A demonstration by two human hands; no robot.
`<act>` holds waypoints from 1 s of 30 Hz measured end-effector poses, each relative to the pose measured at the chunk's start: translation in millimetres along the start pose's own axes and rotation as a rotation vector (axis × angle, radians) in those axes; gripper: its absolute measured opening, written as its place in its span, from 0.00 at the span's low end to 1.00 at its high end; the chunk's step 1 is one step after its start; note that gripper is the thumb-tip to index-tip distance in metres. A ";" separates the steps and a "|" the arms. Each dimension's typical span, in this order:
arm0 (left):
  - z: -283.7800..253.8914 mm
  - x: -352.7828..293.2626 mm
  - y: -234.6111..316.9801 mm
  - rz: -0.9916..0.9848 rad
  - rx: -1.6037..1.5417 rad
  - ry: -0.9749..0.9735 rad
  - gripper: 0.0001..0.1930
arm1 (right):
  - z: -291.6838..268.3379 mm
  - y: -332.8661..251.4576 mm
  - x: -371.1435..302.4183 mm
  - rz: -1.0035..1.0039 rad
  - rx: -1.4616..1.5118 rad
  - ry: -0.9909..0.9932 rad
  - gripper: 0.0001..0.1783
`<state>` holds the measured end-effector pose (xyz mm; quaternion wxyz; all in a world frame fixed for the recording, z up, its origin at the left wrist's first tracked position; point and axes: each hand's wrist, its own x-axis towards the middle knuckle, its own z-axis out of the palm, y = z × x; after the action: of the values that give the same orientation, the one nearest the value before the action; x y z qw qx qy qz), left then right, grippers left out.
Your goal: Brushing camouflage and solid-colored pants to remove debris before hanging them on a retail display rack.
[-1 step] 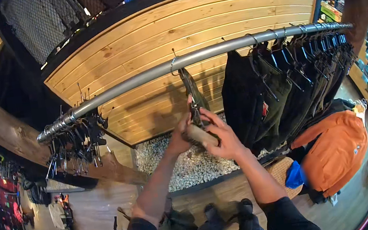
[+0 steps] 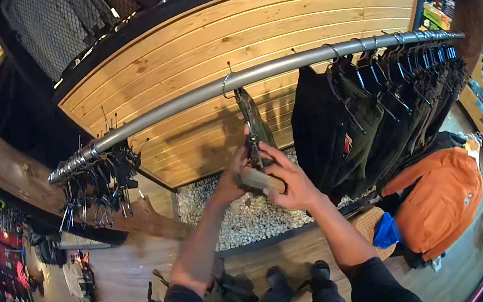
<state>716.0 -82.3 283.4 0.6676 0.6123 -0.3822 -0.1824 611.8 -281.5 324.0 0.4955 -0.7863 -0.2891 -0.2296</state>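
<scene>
A single dark green garment [image 2: 259,124] hangs from a hanger [image 2: 228,84] on the middle of the metal rail, seen nearly edge on. At its near end, my left hand [image 2: 230,181] grips the left side, slightly blurred. My right hand [image 2: 293,184] has its fingers closed round the right side of the same end. Between the hands shows a folded olive-tan part [image 2: 262,180], apparently of this garment. Exactly what kind of garment it is, I cannot make out.
The grey rail [image 2: 184,100] crosses in front of a wood-plank panel [image 2: 189,52]. Dark garments [image 2: 326,132] hang to the right, bare clip hangers [image 2: 98,194] to the left. White pebbles [image 2: 247,228] lie below. An orange top [image 2: 442,199] lies over a stool [image 2: 370,228] at right.
The olive-tan part has turned and shifted slightly left between my hands. Both hands keep to the same end of the garment.
</scene>
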 end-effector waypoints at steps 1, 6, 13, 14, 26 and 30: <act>-3.1 -0.5 -7.1 -0.005 -0.009 0.010 0.52 | -5.6 3.9 -2.9 0.007 0.004 -0.012 0.19; 37.8 17.0 38.7 -0.091 -0.280 0.330 0.35 | -21.3 3.9 5.3 0.000 0.072 -0.235 0.19; 71.2 13.9 53.5 0.184 0.530 0.737 0.21 | -61.6 15.7 1.5 -0.005 0.248 -0.198 0.28; 79.3 14.9 63.0 0.197 0.636 0.788 0.20 | -65.6 16.6 0.6 0.112 0.463 0.023 0.26; 73.5 7.7 67.2 0.327 0.899 0.826 0.17 | 36.1 233.9 153.2 0.731 0.421 0.287 0.26; 56.1 -9.2 68.6 0.263 0.844 0.832 0.18 | 24.8 158.0 128.3 0.739 0.831 0.426 0.26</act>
<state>653.5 -101.2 344.0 0.4774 0.7919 -0.2010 0.3235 814.8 -283.8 294.9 0.8560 -0.5113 0.0438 -0.0624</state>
